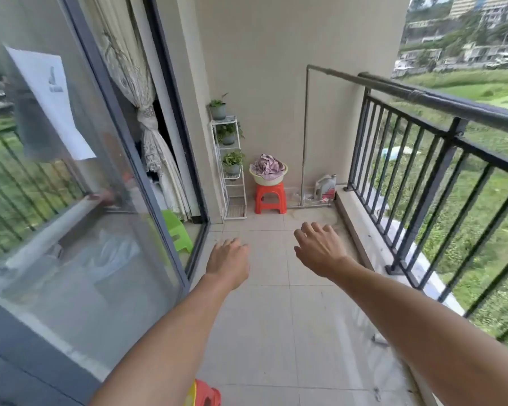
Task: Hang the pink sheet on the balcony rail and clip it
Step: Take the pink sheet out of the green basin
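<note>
Hanging in the air above the tiled floor, both arms are stretched forward toward the far end of the balcony. The left hand is released, with its back up and its fingers bent loosely down, and it grasps nothing. The right hand is also released, its fingers spread a little and relaxed, and it touches nothing. The two hands are near each other but apart. The pink sheet lies crumpled in a pale yellow basin, well apart from both hands, at the far wall. The basin stands on a red stool. Just beside the stool, on its left, is a white rack with three potted plants, one above the other. To the right of the stool, in the corner, stands a grey jug. The black balcony rail runs along the right side, with green grass and buildings behind it, and nothing hangs on it. On the left is a glass door with a sheet of paper on it, and behind the glass I see a tied curtain and a green stool. A second red stool shows partly at the bottom edge.
</note>
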